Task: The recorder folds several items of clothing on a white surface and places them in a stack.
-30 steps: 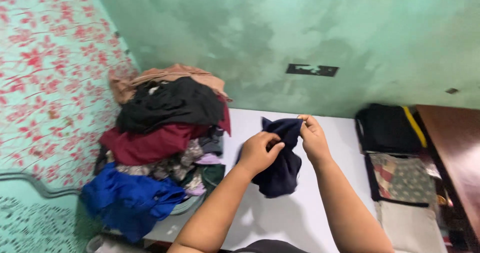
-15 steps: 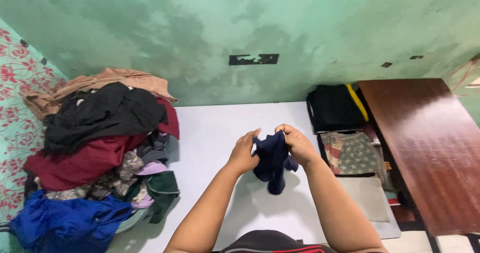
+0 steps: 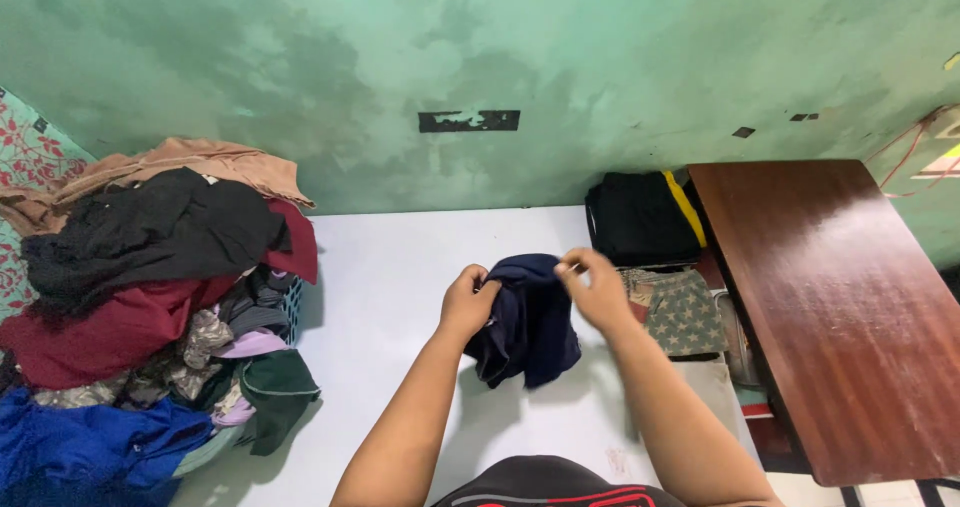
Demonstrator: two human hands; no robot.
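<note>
Both hands are closed on 1 small dark navy blue cloth garment (image 3: 527, 317). The left hand (image 3: 467, 304) pinches its top edge at about 9 o'clock, and the right hand (image 3: 596, 289) pinches the top edge at about 3 o'clock. The garment hangs down bunched between them, just over the pale white flat surface (image 3: 400, 287), and I cannot tell if its bottom touches.

It looks like the step in hand is opening the garment out by its top edge. It is still crumpled, so the work on it seems to be at the start. The next move would call for a firm pinch on each side and a pull apart, so the cloth goes flat and does not slip.

At 9 o'clock, well apart from the hands, sits a big messy pile of mixed clothes (image 3: 150, 297) in black, dark red, tan and blue. At 2 o'clock, near the right hand, are a folded black cloth with a yellow stripe (image 3: 640, 217) and a grey cloth with star shapes (image 3: 680, 312). A shiny brown wooden table (image 3: 840, 307) stands at 3 o'clock.
</note>
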